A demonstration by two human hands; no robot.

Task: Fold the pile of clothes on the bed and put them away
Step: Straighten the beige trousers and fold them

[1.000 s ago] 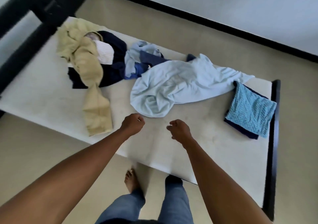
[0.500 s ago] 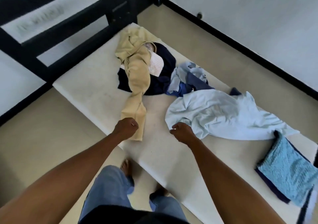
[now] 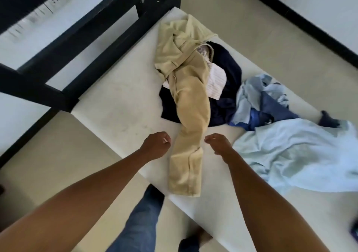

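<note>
A pile of clothes lies on the white mattress [image 3: 120,100]. Beige trousers [image 3: 191,116] stretch from the pile toward me, one leg reaching the near edge. Under them are a dark navy garment [image 3: 230,71] and a white striped cloth [image 3: 217,83]. To the right lie crumpled blue garments [image 3: 259,100] and a spread light blue shirt [image 3: 294,151]. My left hand [image 3: 157,145] hovers just left of the trouser leg and my right hand [image 3: 219,145] just right of it. Both have curled fingers and hold nothing.
A black bed frame [image 3: 96,19] rises at the left end of the mattress. A dark sock [image 3: 328,121] lies by the shirt. Beige floor [image 3: 38,164] surrounds the bed, and my jeans-clad legs [image 3: 141,222] stand at its near edge.
I have moved left along the bed. My hands went from in front of the light blue shirt to either side of the beige trouser leg. The folded blue stack left view.
</note>
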